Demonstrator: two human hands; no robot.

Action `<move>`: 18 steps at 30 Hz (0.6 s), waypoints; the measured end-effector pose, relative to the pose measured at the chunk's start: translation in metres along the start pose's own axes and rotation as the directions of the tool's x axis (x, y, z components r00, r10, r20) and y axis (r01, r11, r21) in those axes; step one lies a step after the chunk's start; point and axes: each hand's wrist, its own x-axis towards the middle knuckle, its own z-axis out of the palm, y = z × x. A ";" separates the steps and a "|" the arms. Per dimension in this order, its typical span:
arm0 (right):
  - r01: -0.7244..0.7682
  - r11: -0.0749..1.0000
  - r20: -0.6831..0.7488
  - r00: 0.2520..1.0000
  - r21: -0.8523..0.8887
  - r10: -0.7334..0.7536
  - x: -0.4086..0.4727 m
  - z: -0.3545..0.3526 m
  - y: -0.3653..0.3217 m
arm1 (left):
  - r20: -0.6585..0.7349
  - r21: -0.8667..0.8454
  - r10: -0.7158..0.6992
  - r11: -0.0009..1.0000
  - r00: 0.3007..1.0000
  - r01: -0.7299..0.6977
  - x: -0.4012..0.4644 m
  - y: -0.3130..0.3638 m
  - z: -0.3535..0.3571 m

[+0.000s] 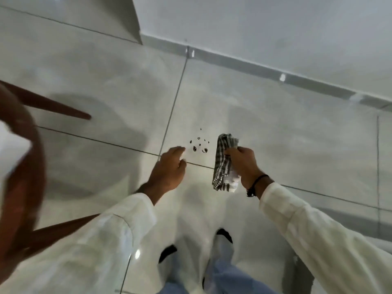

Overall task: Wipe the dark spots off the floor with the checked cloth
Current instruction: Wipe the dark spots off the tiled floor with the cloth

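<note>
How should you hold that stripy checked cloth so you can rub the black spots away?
Probably grip the checked cloth around its bunched middle, coming from its right side, as the right hand does now. It hangs as a long, narrow fold, so a mid grip leaves a loose end free to press on the dark spots, which lie on the floor to its left. The left hand is empty.

The cluster of small dark spots [199,143] lies on the pale glossy tiled floor [275,128], between the two hands: left hand [169,168] just left of it, right hand [244,164] to its right gripping the black-and-white checked cloth [222,164]. A brown wooden chair [25,166] stands far left.
</note>
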 end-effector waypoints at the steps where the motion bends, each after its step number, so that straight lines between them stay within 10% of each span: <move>1: 0.036 0.998 -0.044 0.998 -0.053 -0.039 0.024 0.006 0.019 | -0.004 0.099 0.024 0.995 1.000 -0.024 0.022 -0.021 0.017; 9: 0.298 0.824 -0.143 0.901 -0.481 -0.409 0.205 0.080 0.124 | 0.014 0.605 0.276 0.763 0.961 -0.228 0.189 -0.177 0.116; 18: 0.551 0.522 -0.046 0.657 -0.651 -0.752 0.275 0.128 0.165 | -0.032 0.692 0.457 0.652 0.889 -0.310 0.292 -0.221 0.139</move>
